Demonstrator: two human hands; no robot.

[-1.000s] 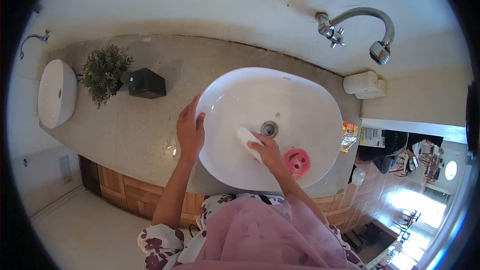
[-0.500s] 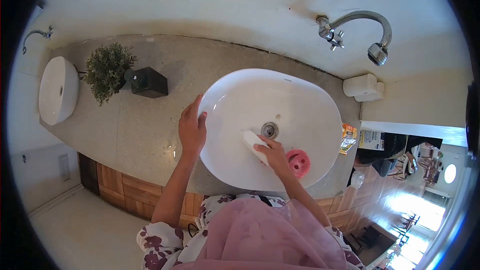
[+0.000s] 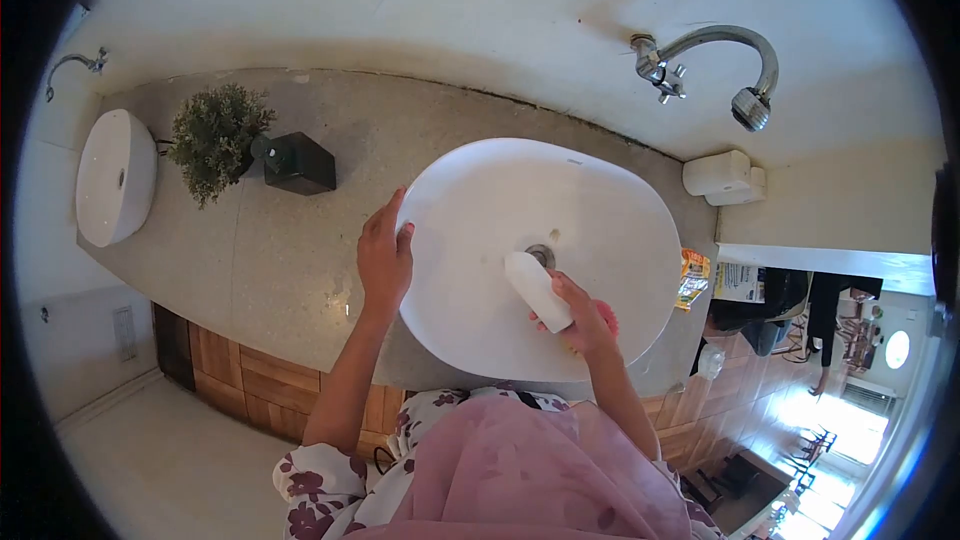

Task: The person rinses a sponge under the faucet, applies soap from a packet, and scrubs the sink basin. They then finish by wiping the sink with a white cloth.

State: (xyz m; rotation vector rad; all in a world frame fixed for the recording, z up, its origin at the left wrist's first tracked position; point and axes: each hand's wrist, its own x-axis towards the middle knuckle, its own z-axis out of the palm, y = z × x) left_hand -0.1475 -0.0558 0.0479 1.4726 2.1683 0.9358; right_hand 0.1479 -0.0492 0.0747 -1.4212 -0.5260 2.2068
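Observation:
My right hand (image 3: 583, 317) is closed around a white bottle (image 3: 537, 290), held slanted inside the white oval basin (image 3: 470, 200). The bottle's upper end lies by the metal drain (image 3: 542, 253) and partly covers it. A pink round thing (image 3: 606, 316) in the basin is mostly hidden behind my right hand. My left hand (image 3: 385, 252) rests on the basin's left rim, fingers spread and thumb apart, holding nothing.
A wall tap (image 3: 735, 40) hangs at upper right. White rolls (image 3: 718, 173) and an orange packet (image 3: 693, 278) lie right of the basin. Left are a dark dispenser (image 3: 300, 164), a plant (image 3: 215, 140) and a second basin (image 3: 118, 178). A person in dark clothing (image 3: 824, 310) is at far right.
My right hand and the white bottle have moved right, over part of the drain and the pink thing. My left hand has stayed on the rim.

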